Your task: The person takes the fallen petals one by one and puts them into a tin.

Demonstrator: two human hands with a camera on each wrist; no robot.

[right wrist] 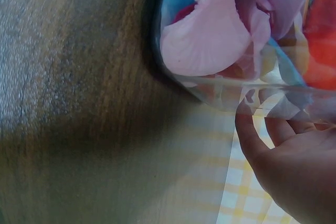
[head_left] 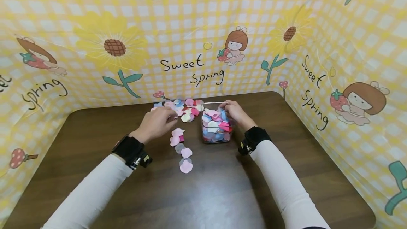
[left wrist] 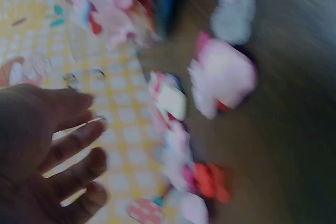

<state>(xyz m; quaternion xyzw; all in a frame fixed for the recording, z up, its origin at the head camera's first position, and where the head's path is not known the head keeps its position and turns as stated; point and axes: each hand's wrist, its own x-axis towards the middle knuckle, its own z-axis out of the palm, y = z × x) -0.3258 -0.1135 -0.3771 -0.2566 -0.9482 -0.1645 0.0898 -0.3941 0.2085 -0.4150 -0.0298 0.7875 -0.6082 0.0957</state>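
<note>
Clear box (head_left: 217, 123), two hands beside.

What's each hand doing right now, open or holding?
Left hand: open, fingers spread over loose petals.
Right hand: on the clear container; grip cannot be told.

The left wrist view is motion-blurred, so the loose petals (left wrist: 223, 77) show only as soft blotches. From the head, the right hand (head_left: 233, 114) covers the clear box's (head_left: 216, 135) far corner. In the right wrist view, that box runs off the top and right edges
</note>
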